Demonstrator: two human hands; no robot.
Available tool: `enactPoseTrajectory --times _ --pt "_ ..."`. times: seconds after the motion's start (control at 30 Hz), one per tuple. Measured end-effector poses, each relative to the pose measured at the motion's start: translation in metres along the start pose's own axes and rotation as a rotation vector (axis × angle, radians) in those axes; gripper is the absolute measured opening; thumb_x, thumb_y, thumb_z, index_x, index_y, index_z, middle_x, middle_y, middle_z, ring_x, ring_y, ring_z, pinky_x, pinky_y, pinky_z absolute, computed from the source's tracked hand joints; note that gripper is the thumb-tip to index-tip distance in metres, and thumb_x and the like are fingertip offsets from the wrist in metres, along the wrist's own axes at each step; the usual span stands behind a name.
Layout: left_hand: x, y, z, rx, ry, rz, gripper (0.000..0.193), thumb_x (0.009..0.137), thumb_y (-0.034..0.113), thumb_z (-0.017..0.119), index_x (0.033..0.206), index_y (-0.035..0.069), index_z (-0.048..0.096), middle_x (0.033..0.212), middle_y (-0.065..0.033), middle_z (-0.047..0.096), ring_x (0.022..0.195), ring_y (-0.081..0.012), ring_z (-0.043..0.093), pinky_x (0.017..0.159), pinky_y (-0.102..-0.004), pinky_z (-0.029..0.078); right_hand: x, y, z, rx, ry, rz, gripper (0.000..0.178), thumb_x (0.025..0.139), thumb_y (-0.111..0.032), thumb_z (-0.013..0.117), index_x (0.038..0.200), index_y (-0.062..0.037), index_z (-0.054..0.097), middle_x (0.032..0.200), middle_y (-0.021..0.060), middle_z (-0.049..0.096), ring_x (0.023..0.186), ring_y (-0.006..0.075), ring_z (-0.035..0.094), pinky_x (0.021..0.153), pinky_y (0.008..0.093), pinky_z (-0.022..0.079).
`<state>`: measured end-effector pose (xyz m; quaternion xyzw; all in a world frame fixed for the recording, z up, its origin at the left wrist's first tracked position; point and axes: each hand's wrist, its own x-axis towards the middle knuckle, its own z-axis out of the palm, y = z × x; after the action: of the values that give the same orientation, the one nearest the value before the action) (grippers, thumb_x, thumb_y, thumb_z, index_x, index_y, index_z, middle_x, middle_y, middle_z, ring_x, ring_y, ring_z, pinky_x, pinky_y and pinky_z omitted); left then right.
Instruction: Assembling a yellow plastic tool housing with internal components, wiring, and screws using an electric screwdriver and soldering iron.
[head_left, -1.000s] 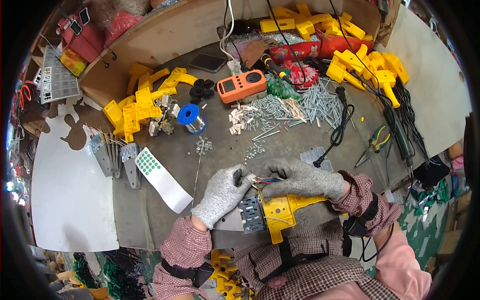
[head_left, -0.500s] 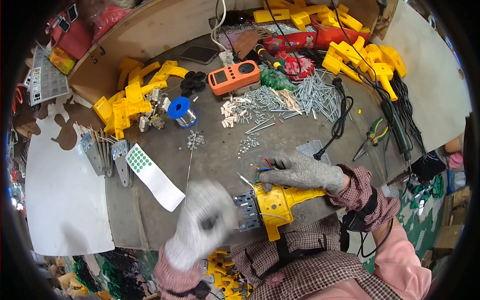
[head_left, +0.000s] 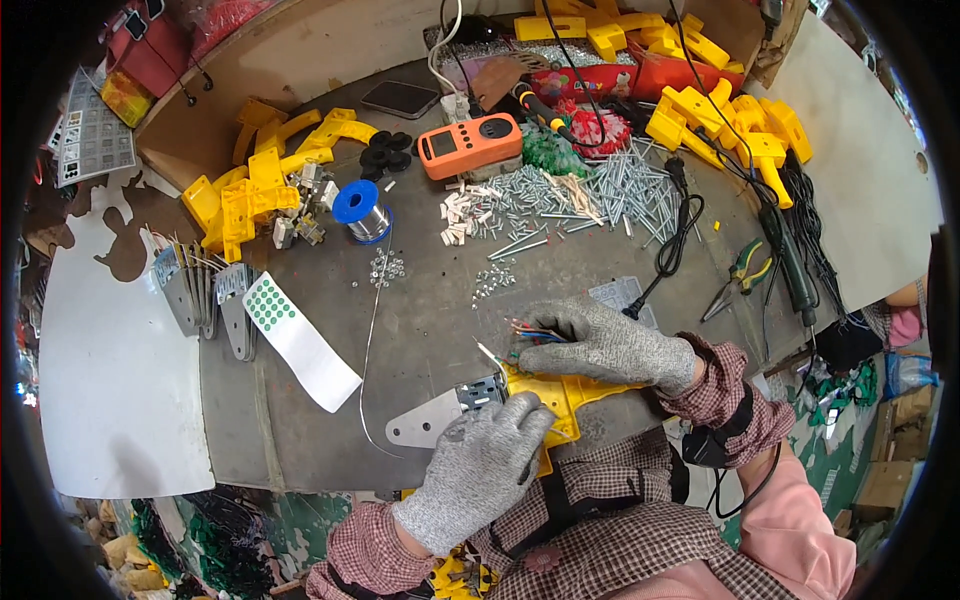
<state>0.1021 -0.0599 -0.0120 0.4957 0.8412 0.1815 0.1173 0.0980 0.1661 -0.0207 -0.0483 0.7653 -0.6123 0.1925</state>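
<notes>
A yellow plastic tool housing point(head_left: 562, 398) lies at the bench's front edge, its handle pointing right. From its left end sticks a metal blade plate point(head_left: 425, 420), grey and tapered with a slotted part. My left hand point(head_left: 485, 465), in a grey knit glove, has its fingers curled over the plate and the housing's left end. My right hand point(head_left: 605, 345), gloved too, rests over the housing's top, with thumb and fingers closed around thin coloured wires point(head_left: 535, 332). Beside them a white wire point(head_left: 490, 352) stands up from the housing. The fingertips of the left hand are partly hidden.
Solder wire trails from a blue spool point(head_left: 362, 210). Nuts point(head_left: 386, 268), screws point(head_left: 630, 195) and an orange meter point(head_left: 470, 145) lie behind. Pliers point(head_left: 740, 278) and a soldering iron point(head_left: 790, 260) are at right. A sticker strip point(head_left: 305, 345) and more blade plates point(head_left: 235, 315) lie left.
My left hand, blurred before, has moved right and come down onto the plate and housing, uncovering the plate's tapered end. The solder wire now hangs in a curve. My right hand has barely moved.
</notes>
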Motion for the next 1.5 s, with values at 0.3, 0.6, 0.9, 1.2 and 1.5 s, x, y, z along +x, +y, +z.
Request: enactPoseTrajectory --times 0.3,0.6,0.9,1.2,1.5 --pt "0.002 -0.005 -0.008 0.094 -0.228 0.090 0.039 0.087 0.016 0.062 0.126 0.011 0.060 0.109 -0.0073 0.063 0.087 -0.0258 0.069 0.074 -0.0391 0.058 0.002 -0.008 -0.003 -0.145 0.008 -0.020 0.042 0.097 -0.036 0.063 0.112 0.0031 0.059 0.096 0.0130 0.063 0.088 0.0183 0.060 0.077 0.0349 0.049" --pt "0.000 -0.030 0.009 -0.627 0.250 -0.074 0.018 0.089 0.011 0.073 0.106 0.005 0.072 0.100 -0.0089 0.062 0.082 -0.0206 0.065 0.080 -0.0316 0.053 -0.004 0.014 0.004 -0.061 0.031 -0.081 0.045 0.096 -0.035 0.066 0.115 0.0045 0.059 0.100 0.0147 0.066 0.091 0.0178 0.061 0.079 0.0357 0.050" --pt "-0.002 -0.029 0.025 -1.062 0.384 -0.379 0.018 0.090 0.001 0.071 0.108 0.001 0.069 0.096 -0.0028 0.064 0.081 -0.0086 0.060 0.071 -0.0233 0.050 -0.006 0.009 0.007 -0.178 -0.011 -0.106 0.037 0.094 -0.032 0.068 0.108 0.0026 0.063 0.087 0.0114 0.065 0.079 0.0154 0.059 0.070 0.0350 0.049" --pt "0.002 -0.019 0.015 -1.303 0.407 -0.580 0.021 0.092 0.003 0.070 0.112 0.000 0.068 0.084 -0.0013 0.066 0.065 -0.0023 0.052 0.057 -0.0174 0.045 -0.005 0.005 0.009 -0.205 -0.020 -0.056 0.038 0.094 -0.033 0.069 0.108 0.0017 0.064 0.086 0.0117 0.066 0.078 0.0158 0.061 0.069 0.0347 0.050" --pt "0.008 -0.019 0.011 -1.332 0.402 -0.648 0.020 0.093 0.007 0.072 0.111 0.000 0.069 0.077 0.0019 0.063 0.057 -0.0014 0.048 0.050 -0.0174 0.040 -0.002 0.007 0.010 -0.266 0.003 -0.095 0.043 0.093 -0.038 0.068 0.109 0.0019 0.064 0.086 0.0163 0.067 0.077 0.0237 0.065 0.069 0.0373 0.050"
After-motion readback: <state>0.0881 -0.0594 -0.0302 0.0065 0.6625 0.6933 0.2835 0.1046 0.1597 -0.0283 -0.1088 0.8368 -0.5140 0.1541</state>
